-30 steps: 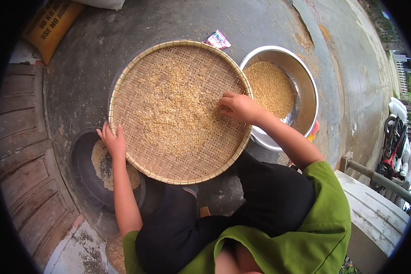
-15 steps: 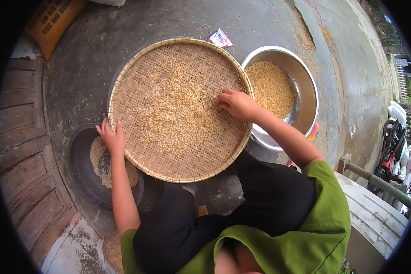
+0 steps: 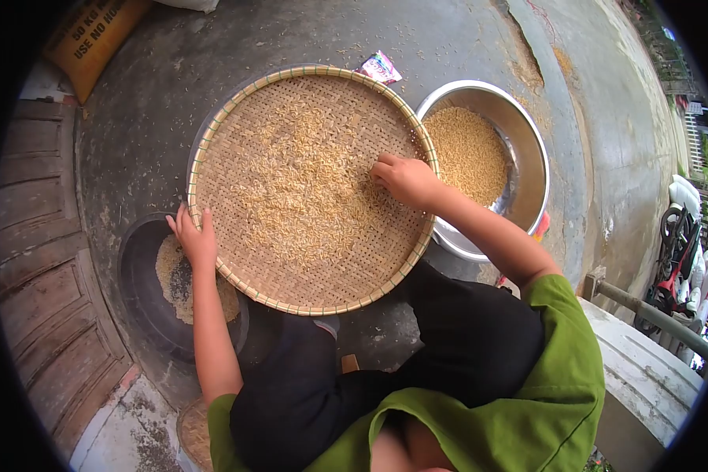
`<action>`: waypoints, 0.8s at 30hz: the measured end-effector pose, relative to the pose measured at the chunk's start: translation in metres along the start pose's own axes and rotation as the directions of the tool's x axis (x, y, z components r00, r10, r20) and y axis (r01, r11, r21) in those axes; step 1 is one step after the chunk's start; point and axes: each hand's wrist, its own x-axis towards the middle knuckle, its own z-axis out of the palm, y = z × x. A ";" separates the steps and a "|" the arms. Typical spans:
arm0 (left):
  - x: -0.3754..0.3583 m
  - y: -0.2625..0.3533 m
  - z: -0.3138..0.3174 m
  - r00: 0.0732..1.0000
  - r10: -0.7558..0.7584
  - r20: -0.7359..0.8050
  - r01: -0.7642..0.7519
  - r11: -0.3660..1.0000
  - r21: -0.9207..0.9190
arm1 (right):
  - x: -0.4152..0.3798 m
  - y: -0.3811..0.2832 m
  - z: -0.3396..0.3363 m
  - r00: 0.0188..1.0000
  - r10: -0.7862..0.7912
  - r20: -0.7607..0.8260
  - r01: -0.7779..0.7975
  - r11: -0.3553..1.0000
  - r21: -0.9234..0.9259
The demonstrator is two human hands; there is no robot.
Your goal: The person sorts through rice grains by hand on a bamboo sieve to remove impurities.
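A round woven bamboo winnowing tray (image 3: 307,295) lies in front of me, with unhusked rice grains (image 3: 303,193) spread over its middle. My left hand (image 3: 194,238) grips the tray's left rim, thumb inside and fingers outside. Over the right part of the tray, my right hand (image 3: 405,181) is closed, its fingers curled down at the edge of the grains. Its fingertips are partly hidden, so I cannot see what is between them. To the right stands a metal basin (image 3: 533,157) holding more rice grains (image 3: 464,149).
A dark basin (image 3: 138,283) with grains sits at the lower left, partly under my left arm. A small coloured packet (image 3: 380,68) lies beyond the tray. An orange sack (image 3: 94,47) stands at the upper left, near wooden door panels (image 3: 43,267). Loose grains dot the concrete floor.
My right hand has shifted very slightly over the grains. My left hand keeps its place on the tray's rim.
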 end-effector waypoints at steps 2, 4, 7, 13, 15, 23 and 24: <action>0.000 0.001 -0.001 1.000 -0.004 -0.006 0.004 1.000 -0.008 | 0.001 -0.002 -0.003 1.000 0.003 0.021 -0.002 1.000 -0.010; 0.000 0.003 -0.001 1.000 -0.008 -0.003 0.008 1.000 -0.018 | 0.002 -0.002 -0.004 0.999 0.007 0.043 -0.006 1.000 -0.020; -0.001 0.004 -0.002 1.000 -0.004 0.002 0.004 1.000 -0.021 | 0.004 0.000 0.000 0.997 -0.002 0.071 0.007 0.997 -0.073; 0.000 0.004 -0.003 1.000 -0.009 0.010 0.009 1.000 -0.011 | 0.004 -0.002 -0.009 0.995 0.004 0.096 0.002 0.998 -0.063; 0.000 0.003 -0.001 1.000 -0.010 0.006 0.010 1.000 -0.009 | 0.000 -0.002 -0.018 0.999 0.051 0.009 -0.051 0.999 0.000; -0.001 0.002 -0.002 0.999 -0.029 -0.017 0.028 0.999 -0.023 | -0.050 0.053 -0.081 0.836 0.476 -0.273 -0.471 0.878 0.088; -0.001 0.003 -0.003 1.000 -0.027 -0.010 0.026 0.999 -0.022 | -0.056 0.068 -0.081 0.825 0.482 -0.297 -0.506 0.863 -0.006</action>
